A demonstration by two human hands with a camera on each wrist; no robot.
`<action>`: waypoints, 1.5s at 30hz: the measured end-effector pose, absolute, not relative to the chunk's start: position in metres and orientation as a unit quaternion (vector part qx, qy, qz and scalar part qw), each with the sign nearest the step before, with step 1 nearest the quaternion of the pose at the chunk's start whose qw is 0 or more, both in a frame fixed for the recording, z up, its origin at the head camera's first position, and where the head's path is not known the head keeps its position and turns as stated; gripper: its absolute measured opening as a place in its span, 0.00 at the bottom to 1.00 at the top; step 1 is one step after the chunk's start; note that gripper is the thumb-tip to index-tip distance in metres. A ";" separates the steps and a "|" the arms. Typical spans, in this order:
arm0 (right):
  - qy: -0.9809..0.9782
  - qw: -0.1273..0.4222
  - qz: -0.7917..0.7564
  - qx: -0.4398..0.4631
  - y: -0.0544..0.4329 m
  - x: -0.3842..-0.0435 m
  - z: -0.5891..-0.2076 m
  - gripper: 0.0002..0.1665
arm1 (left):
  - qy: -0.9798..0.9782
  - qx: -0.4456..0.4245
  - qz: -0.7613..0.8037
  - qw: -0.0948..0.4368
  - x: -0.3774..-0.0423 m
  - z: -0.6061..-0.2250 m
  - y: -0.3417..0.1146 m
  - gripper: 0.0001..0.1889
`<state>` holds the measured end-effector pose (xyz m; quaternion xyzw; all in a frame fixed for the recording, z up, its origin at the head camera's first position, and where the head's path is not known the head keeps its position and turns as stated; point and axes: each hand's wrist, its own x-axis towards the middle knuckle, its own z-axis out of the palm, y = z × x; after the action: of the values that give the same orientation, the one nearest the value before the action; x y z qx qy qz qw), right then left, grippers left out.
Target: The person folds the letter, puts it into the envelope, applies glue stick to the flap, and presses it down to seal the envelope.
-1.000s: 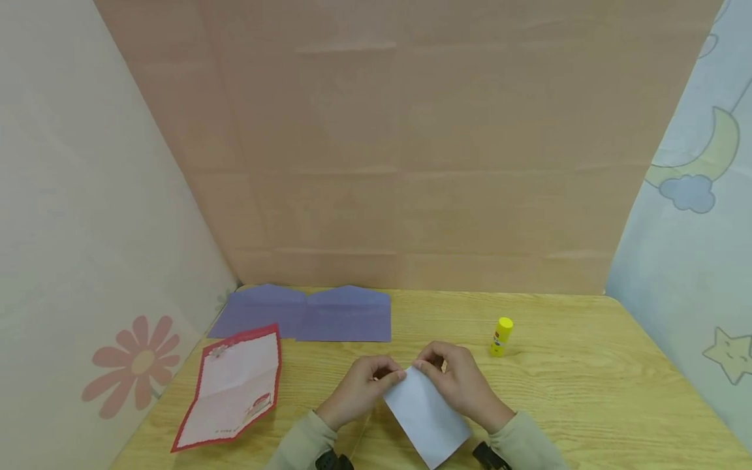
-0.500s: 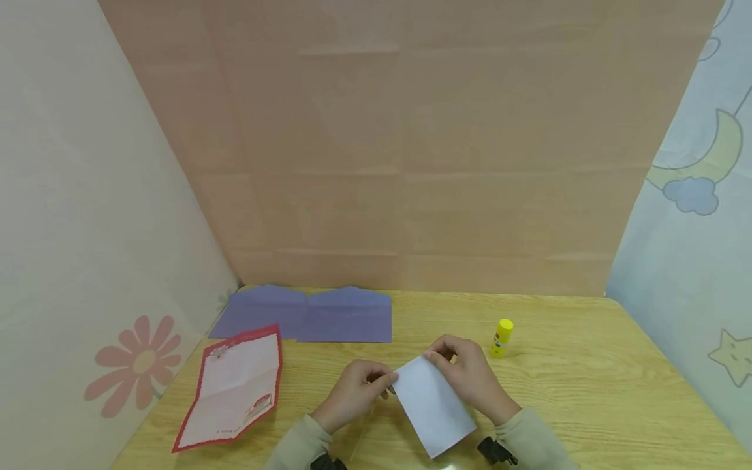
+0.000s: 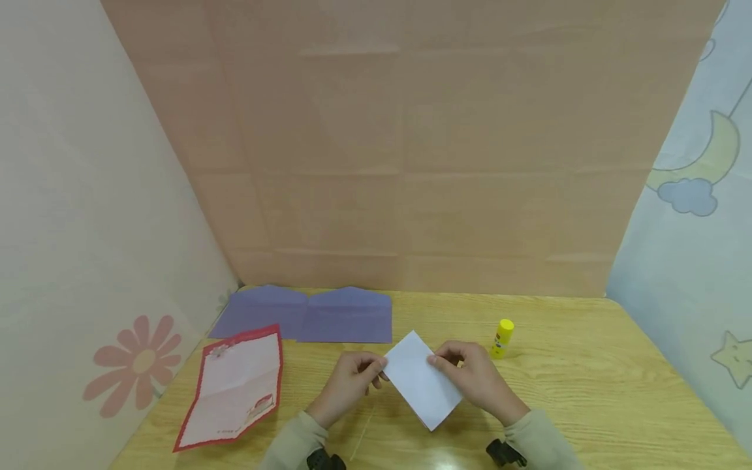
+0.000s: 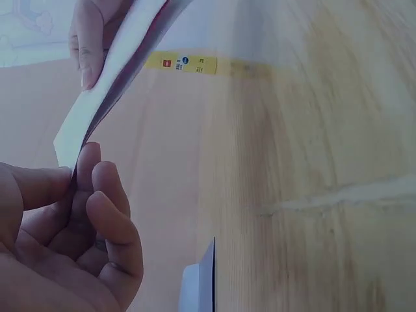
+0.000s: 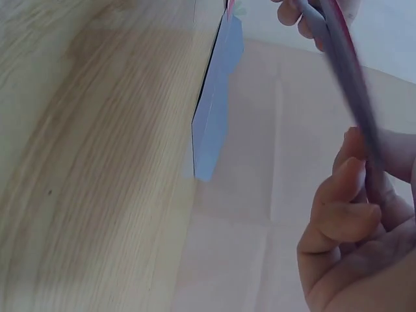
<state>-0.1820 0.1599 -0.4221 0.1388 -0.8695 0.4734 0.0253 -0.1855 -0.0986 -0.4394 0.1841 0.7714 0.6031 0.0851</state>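
A folded sheet of paper (image 3: 422,385), plain white on the outside, is held above the table and turned diamond-wise in the head view. My left hand (image 3: 348,384) pinches its left corner between thumb and fingers. Along its upper right edge, my right hand (image 3: 474,380) pinches it with the thumb on top. In the left wrist view the layers of the folded paper (image 4: 120,62) stand slightly apart, with a thin red line inside. The right wrist view shows the folded paper (image 5: 348,71) edge-on, also with red along it.
Left on the table lies a creased pink letter sheet (image 3: 237,385) with a red border. Two purple envelopes (image 3: 349,320) lie flat behind it, flaps toward the back. A yellow glue stick (image 3: 502,339) stands upright to the right. A brown paper wall (image 3: 411,163) rises behind the table.
The folded paper has turned and moved up and slightly left, from a slanted rectangle to a diamond. My left hand shifted slightly left with its corner; my right hand now grips farther along the edge.
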 end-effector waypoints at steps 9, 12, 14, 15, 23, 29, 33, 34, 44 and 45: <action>-0.856 0.009 0.506 0.105 0.162 -0.181 -0.422 0.18 | 0.772 0.171 0.608 0.072 -0.185 -0.437 -0.098 0.15; -0.852 -0.005 0.506 0.136 0.168 -0.181 -0.421 0.15 | 0.777 0.162 0.605 0.071 -0.186 -0.437 -0.099 0.15; -0.851 -0.016 0.498 0.166 0.171 -0.182 -0.421 0.11 | 0.778 0.154 0.605 0.067 -0.187 -0.438 -0.100 0.16; -0.851 -0.022 0.494 0.179 0.173 -0.182 -0.421 0.10 | 0.778 0.151 0.607 0.064 -0.187 -0.438 -0.101 0.15; -0.847 -0.056 0.496 0.182 0.180 -0.183 -0.422 0.13 | 0.767 0.140 0.624 0.061 -0.189 -0.441 -0.102 0.16; -0.847 -0.059 0.504 0.161 0.181 -0.183 -0.421 0.15 | 0.762 0.133 0.631 0.055 -0.191 -0.443 -0.101 0.14; -0.853 -0.057 0.503 0.126 0.181 -0.183 -0.422 0.17 | 0.765 0.136 0.628 0.038 -0.191 -0.442 -0.101 0.12; -0.853 -0.057 0.504 0.124 0.181 -0.183 -0.422 0.18 | 0.767 0.136 0.627 0.035 -0.191 -0.443 -0.101 0.11; -0.834 -0.081 0.516 0.176 0.185 -0.187 -0.422 0.11 | 0.762 0.135 0.631 0.046 -0.193 -0.444 -0.106 0.14; -0.833 -0.083 0.518 0.174 0.185 -0.188 -0.422 0.11 | 0.762 0.135 0.631 0.052 -0.193 -0.443 -0.107 0.14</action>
<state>-0.1877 0.1852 -0.4221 0.1743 -0.8335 0.5178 -0.0828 -0.1932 -0.1071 -0.4435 0.1354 0.7622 0.6309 0.0518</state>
